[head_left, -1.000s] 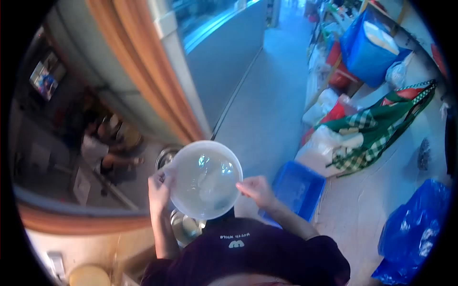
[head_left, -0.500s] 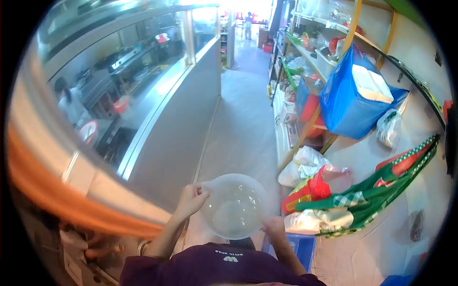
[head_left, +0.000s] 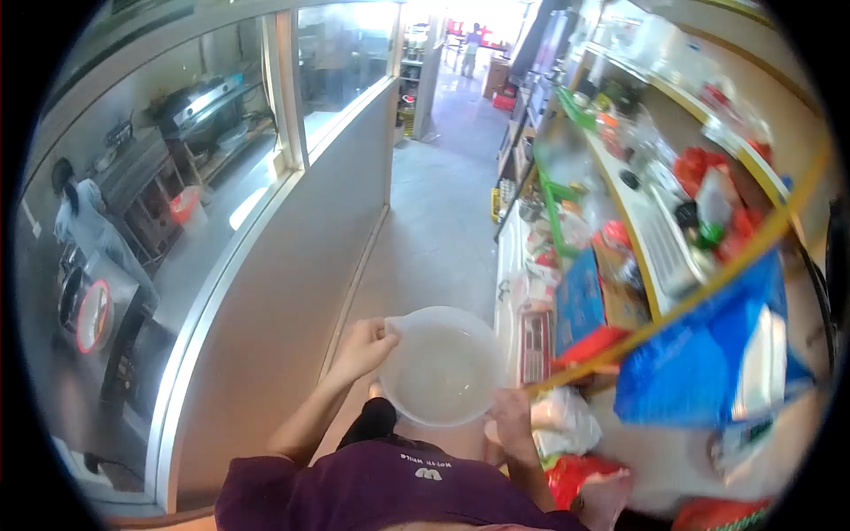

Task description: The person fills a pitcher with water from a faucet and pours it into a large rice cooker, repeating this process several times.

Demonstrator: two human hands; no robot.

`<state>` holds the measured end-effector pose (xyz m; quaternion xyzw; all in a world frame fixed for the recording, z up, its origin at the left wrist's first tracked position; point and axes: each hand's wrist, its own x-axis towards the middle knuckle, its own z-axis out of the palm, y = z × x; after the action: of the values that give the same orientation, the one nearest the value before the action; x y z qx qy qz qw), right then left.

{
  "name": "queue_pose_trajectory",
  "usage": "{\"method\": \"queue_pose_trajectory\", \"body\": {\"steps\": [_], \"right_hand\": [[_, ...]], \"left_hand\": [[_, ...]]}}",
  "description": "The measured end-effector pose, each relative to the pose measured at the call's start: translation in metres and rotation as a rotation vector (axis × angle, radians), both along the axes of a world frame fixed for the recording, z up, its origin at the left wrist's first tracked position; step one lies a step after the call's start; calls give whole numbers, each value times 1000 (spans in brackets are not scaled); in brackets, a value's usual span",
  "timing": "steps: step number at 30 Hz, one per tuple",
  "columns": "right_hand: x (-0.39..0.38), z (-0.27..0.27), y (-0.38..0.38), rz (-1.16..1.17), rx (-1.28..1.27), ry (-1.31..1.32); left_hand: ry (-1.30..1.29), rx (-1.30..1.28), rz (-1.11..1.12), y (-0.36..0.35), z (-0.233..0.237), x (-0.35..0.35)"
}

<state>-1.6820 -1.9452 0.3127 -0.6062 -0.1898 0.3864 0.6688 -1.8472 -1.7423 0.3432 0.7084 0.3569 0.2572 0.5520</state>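
A round, translucent white plastic basin (head_left: 443, 315) is held level in front of my waist, with shallow clear liquid (head_left: 447, 372) in it. On its left rim, my left hand (head_left: 367, 348) is closed, thumb over the edge. Lower down, my right hand (head_left: 512, 414) grips the right side of the rim; its fingers are partly blurred and hidden behind the wall. Below the basin, a leg in black (head_left: 376, 420) shows.
A glazed partition (head_left: 354, 177) runs along the left, with a person (head_left: 93, 212) at work behind it. Crowded shelves (head_left: 620, 195) line the right, with a blue bag (head_left: 682, 363) hanging near. Between them a pale floor (head_left: 447, 195) leads to another person (head_left: 473, 49) far off.
I have moved forward along the passage with the basin. The shelves and blue bag are nearer, and the orange edge at left and green-trimmed bag have largely left view. Both hands keep their hold.
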Motion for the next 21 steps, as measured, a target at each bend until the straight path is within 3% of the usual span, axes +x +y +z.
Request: {"method": "queue_pose_trajectory", "body": {"steps": [4, 6, 9, 10, 12, 14, 17, 18, 21], "right_hand": [[97, -18, 104, 172, 44, 53], [149, -66, 162, 92, -13, -531], [199, -45, 239, -83, 58, 68], [228, -55, 262, -69, -29, -519], [269, -59, 318, -102, -16, -698], [295, -16, 379, -176, 159, 91], [370, -26, 460, -124, 231, 77], [384, -6, 493, -175, 156, 105], [457, -2, 572, -10, 178, 105]], "left_hand": [[172, 143, 4, 116, -6, 82], [120, 177, -30, 186, 0, 128], [24, 166, -97, 271, -5, 201], [50, 179, -116, 299, 0, 223], [81, 209, -136, 360, 9, 266], [59, 214, -147, 413, 9, 315], [29, 158, -135, 492, 9, 387], [49, 136, -126, 519, -3, 409], [98, 124, -84, 599, -15, 477]]}}
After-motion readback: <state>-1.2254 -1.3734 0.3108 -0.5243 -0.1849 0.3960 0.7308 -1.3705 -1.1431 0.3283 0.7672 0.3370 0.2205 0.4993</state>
